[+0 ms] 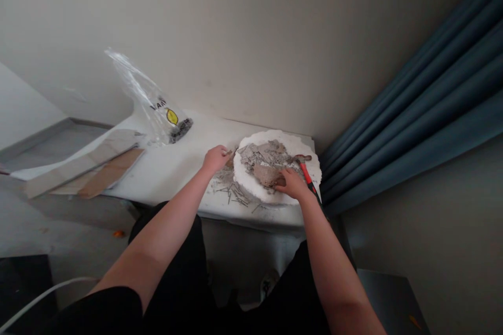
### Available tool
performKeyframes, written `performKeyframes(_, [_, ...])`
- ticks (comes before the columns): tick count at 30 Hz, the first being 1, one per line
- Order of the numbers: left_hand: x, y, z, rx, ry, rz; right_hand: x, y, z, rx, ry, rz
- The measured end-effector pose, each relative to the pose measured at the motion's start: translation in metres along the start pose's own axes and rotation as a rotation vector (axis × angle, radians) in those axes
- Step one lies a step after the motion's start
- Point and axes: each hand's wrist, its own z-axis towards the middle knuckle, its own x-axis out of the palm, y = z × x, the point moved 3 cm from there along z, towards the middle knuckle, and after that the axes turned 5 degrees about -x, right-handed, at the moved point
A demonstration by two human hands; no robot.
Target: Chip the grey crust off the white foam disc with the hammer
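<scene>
A round white slab (251, 188) with a ragged edge lies on the table, covered in the middle by grey crumbly fragments (259, 153). My right hand (293, 184) grips the right end of a brownish, rough-surfaced chunk (267, 174) on the slab. Just left of the slab, my left hand (216, 159) has its fingertips pinched together; what is between them is too small to make out. A hammer (306, 171) with a red and black handle rests on the slab's right side, beside my right hand. Thin nail-like pieces (238, 196) and grit are scattered in front of the slab.
On the white table (157, 180), a clear plastic bag (151, 99) with a yellow print stands against the wall. Flat cardboard strips (112, 172) lie at the left end. Blue curtains (416, 99) hang close on the right. A small orange thing (119, 233) is on the floor.
</scene>
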Motion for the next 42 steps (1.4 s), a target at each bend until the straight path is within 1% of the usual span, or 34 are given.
performKeyframes(2, [0.007, -0.026, -0.005, 0.09, 0.045, -0.065, 0.002, -0.007, -0.008, 0.04, -0.001, -0.023])
performKeyframes(3, [0.013, -0.042, -0.009, 0.162, 0.076, -0.133, 0.003, -0.01, -0.012, 0.064, -0.01, -0.03])
performKeyframes(6, [0.034, -0.086, -0.026, 0.374, 0.158, -0.245, 0.008, -0.02, -0.022, 0.094, -0.095, -0.035])
performKeyframes(8, [0.048, -0.11, -0.041, 0.541, 0.25, -0.237, 0.013, -0.025, -0.028, 0.058, -0.152, -0.038])
performKeyframes(10, [0.058, -0.126, -0.055, 0.689, 0.316, -0.189, 0.019, -0.029, -0.037, -0.006, -0.168, -0.036])
performKeyframes(12, [0.066, -0.135, -0.064, 0.765, 0.34, -0.101, 0.025, -0.032, -0.046, -0.048, -0.174, -0.034])
performKeyframes(15, [0.076, -0.137, -0.066, 0.765, 0.339, 0.041, 0.028, -0.035, -0.059, -0.05, -0.187, -0.073])
performKeyframes(17, [0.08, -0.136, -0.062, 0.756, 0.336, 0.06, 0.026, -0.035, -0.062, -0.049, -0.191, -0.1])
performKeyframes(19, [0.082, -0.136, -0.057, 0.779, 0.304, -0.008, 0.02, -0.037, -0.061, -0.047, -0.234, -0.1])
performKeyframes(21, [0.083, -0.138, -0.053, 0.785, 0.263, -0.108, 0.011, -0.041, -0.059, -0.03, -0.314, -0.076])
performKeyframes(23, [0.085, -0.14, -0.051, 0.742, 0.274, -0.178, 0.004, -0.045, -0.057, -0.017, -0.37, -0.047])
performKeyframes(25, [0.087, -0.142, -0.053, 0.678, 0.319, -0.201, 0.003, -0.046, -0.056, -0.048, -0.341, -0.034])
performKeyframes(27, [0.089, -0.144, -0.058, 0.638, 0.348, -0.2, 0.007, -0.043, -0.054, -0.09, -0.265, -0.045])
performKeyframes(29, [0.089, -0.144, -0.063, 0.61, 0.344, -0.187, 0.01, -0.041, -0.053, -0.103, -0.228, -0.064])
performKeyframes(30, [0.09, -0.144, -0.065, 0.599, 0.337, -0.18, 0.01, -0.041, -0.052, -0.101, -0.238, -0.072])
performKeyframes(33, [0.094, -0.141, -0.068, 0.591, 0.316, -0.147, 0.003, -0.047, -0.052, -0.074, -0.357, -0.069])
performKeyframes(36, [0.101, -0.137, -0.064, 0.6, 0.309, -0.134, -0.008, -0.058, -0.055, 0.005, -0.482, -0.043])
performKeyframes(38, [0.105, -0.136, -0.06, 0.6, 0.311, -0.138, -0.011, -0.063, -0.057, 0.051, -0.501, -0.027])
performKeyframes(42, [0.11, -0.135, -0.056, 0.622, 0.291, -0.122, -0.01, -0.066, -0.058, 0.087, -0.454, 0.002])
